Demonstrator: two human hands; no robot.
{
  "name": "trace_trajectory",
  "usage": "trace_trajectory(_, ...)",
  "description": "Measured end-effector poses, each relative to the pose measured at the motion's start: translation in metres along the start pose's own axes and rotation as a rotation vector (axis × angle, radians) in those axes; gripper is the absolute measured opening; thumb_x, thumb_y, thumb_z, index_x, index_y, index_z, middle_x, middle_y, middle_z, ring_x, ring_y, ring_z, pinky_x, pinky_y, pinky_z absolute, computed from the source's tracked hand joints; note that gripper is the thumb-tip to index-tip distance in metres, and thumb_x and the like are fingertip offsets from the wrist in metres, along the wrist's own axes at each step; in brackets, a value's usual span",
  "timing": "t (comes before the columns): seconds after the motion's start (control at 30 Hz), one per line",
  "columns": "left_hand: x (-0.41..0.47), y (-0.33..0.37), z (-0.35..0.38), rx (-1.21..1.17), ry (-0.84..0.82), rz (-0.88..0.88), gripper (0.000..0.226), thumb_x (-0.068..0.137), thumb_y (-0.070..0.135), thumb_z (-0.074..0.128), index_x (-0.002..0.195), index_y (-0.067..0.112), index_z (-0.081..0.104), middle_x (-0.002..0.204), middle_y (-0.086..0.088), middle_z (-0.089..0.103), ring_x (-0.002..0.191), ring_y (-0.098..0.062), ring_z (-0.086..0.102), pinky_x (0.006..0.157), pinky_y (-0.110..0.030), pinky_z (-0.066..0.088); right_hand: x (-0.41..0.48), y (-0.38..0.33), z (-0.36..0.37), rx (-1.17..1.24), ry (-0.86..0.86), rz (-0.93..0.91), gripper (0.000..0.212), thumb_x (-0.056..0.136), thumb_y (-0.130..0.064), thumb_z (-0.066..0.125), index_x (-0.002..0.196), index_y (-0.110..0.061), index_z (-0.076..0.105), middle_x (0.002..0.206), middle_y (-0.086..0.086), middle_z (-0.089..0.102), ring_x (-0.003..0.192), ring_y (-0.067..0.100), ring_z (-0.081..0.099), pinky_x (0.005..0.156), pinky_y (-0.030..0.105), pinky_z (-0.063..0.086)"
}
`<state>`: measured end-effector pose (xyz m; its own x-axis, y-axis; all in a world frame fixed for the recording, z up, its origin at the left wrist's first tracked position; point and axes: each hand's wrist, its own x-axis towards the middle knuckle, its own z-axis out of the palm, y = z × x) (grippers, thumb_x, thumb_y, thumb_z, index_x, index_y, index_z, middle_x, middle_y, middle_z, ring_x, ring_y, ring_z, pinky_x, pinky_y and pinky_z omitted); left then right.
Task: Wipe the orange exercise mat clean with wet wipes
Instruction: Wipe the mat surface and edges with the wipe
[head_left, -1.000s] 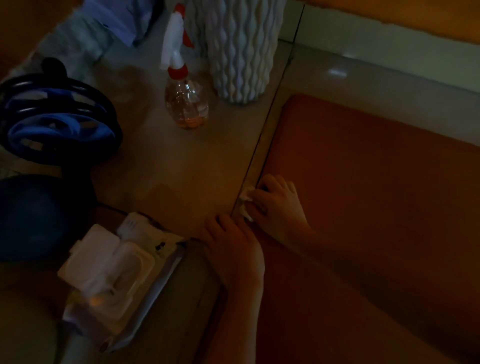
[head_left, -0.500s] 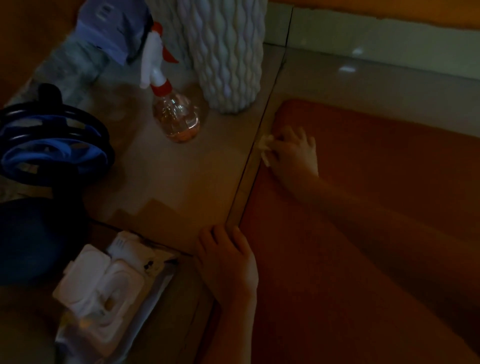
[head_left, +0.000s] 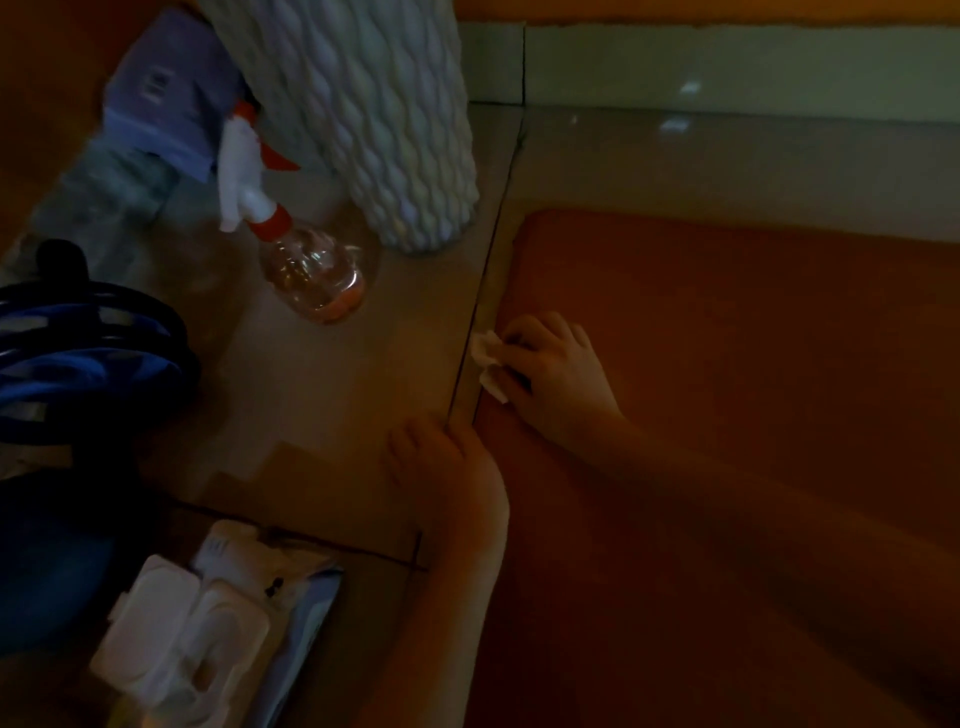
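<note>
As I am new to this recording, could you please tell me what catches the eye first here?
The large orange mat fills the right side, and at its left edge the right hand holds a crumpled white wipe. The left hand rests nearer the camera, beside that same edge. To the left on the floor stand a tall textured white vase and a clear spray bottle.

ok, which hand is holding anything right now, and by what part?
Right hand grips the wipe, bunched under its fingers, one end sticking out. Left hand holds nothing.
</note>
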<state>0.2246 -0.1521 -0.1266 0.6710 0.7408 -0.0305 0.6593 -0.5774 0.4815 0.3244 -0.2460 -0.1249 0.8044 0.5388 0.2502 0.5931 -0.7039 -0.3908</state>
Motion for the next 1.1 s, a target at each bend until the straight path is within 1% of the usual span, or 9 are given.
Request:
trace_trajectory(0.07, 0.012, 0.02, 0.01, 0.032, 0.038, -0.004, 0.052, 0.096, 0.034, 0.024, 0.105, -0.003, 0.06, 0.112, -0.021, 0.057, 0.103, -0.039, 0.052, 0.087, -0.048, 0.038, -0.001, 0.0, 0.002, 0.029, 0.031, 0.034, 0.036, 0.087, -0.034, 0.044, 0.1, -0.016, 0.073, 0.1, 0.003, 0.064, 0.095, 0.029, 0.058, 0.079, 0.042, 0.045)
trace_trajectory(0.17, 0.012, 0.023, 0.027, 0.123, 0.112, 0.049, 0.044, 0.091, 0.03, 0.031, 0.093, -0.002, 0.062, 0.1, -0.023, 0.06, 0.088, -0.04, 0.057, 0.076, -0.048, 0.045, 0.001, 0.004, 0.001, 0.066, 0.117, 0.09, 0.037, 0.088, -0.032, 0.044, 0.107, -0.016, 0.072, 0.101, 0.003, 0.066, 0.096, 0.03, 0.059, 0.076, 0.042, 0.045)
trace_trajectory(0.3, 0.011, 0.02, 0.028, 0.145, 0.141, 0.081, 0.039, 0.091, 0.029, 0.035, 0.092, 0.0, 0.061, 0.098, -0.022, 0.06, 0.086, -0.04, 0.057, 0.073, -0.047, 0.045, 0.023, 0.015, 0.001, -0.008, 0.138, 0.077, 0.032, 0.084, -0.035, 0.048, 0.094, -0.019, 0.075, 0.096, 0.005, 0.066, 0.091, 0.033, 0.06, 0.073, 0.043, 0.043)
trace_trajectory(0.5, 0.012, 0.021, 0.027, 0.138, 0.098, 0.09, 0.04, 0.091, 0.029, 0.034, 0.093, 0.0, 0.061, 0.099, -0.022, 0.06, 0.086, -0.04, 0.057, 0.073, -0.047, 0.046, 0.105, 0.056, -0.016, -0.243, -0.024, 0.338, 0.034, 0.095, -0.034, 0.051, 0.123, -0.018, 0.062, 0.135, 0.007, 0.046, 0.128, 0.03, 0.036, 0.102, 0.042, 0.03)
trace_trajectory(0.57, 0.011, 0.023, 0.025, 0.14, 0.073, 0.086, 0.039, 0.091, 0.029, 0.034, 0.093, 0.0, 0.061, 0.099, -0.021, 0.06, 0.086, -0.039, 0.057, 0.073, -0.047, 0.046, 0.111, 0.048, -0.015, -0.21, -0.06, 0.344, 0.032, 0.096, -0.031, 0.05, 0.121, -0.016, 0.063, 0.136, 0.007, 0.045, 0.129, 0.029, 0.036, 0.104, 0.041, 0.029)
trace_trajectory(0.7, 0.013, 0.022, 0.027, 0.142, 0.071, 0.087, 0.034, 0.09, 0.027, 0.04, 0.091, 0.001, 0.061, 0.098, -0.02, 0.06, 0.086, -0.038, 0.057, 0.072, -0.047, 0.046, 0.092, 0.038, -0.016, -0.216, -0.208, 0.057, 0.032, 0.097, -0.032, 0.047, 0.117, -0.016, 0.065, 0.13, 0.005, 0.05, 0.128, 0.027, 0.036, 0.102, 0.037, 0.028)
trace_trajectory(0.87, 0.014, 0.021, 0.029, 0.13, 0.094, 0.098, 0.034, 0.09, 0.027, 0.04, 0.091, 0.001, 0.061, 0.098, -0.02, 0.06, 0.087, -0.038, 0.057, 0.073, -0.045, 0.045, 0.134, 0.071, -0.025, -0.327, -0.149, 0.279, 0.032, 0.098, -0.032, 0.046, 0.119, -0.014, 0.063, 0.131, 0.007, 0.048, 0.125, 0.028, 0.039, 0.102, 0.041, 0.032)
trace_trajectory(0.97, 0.013, 0.022, 0.029, 0.143, 0.057, 0.084, 0.037, 0.091, 0.029, 0.038, 0.093, 0.0, 0.061, 0.099, -0.02, 0.06, 0.088, -0.038, 0.056, 0.074, -0.046, 0.044, 0.137, 0.08, -0.025, -0.222, -0.056, 0.453, 0.028, 0.097, -0.028, 0.048, 0.115, -0.015, 0.064, 0.128, 0.007, 0.05, 0.124, 0.027, 0.042, 0.102, 0.04, 0.033)
trace_trajectory(1.1, 0.013, 0.021, 0.03, 0.161, 0.049, 0.092, 0.034, 0.093, 0.028, 0.04, 0.095, 0.002, 0.061, 0.1, -0.017, 0.061, 0.091, -0.037, 0.056, 0.075, -0.045, 0.044, 0.117, 0.092, -0.03, -0.209, -0.04, 0.409, 0.03, 0.1, -0.029, 0.042, 0.114, -0.013, 0.063, 0.126, 0.008, 0.052, 0.12, 0.028, 0.044, 0.1, 0.041, 0.032)
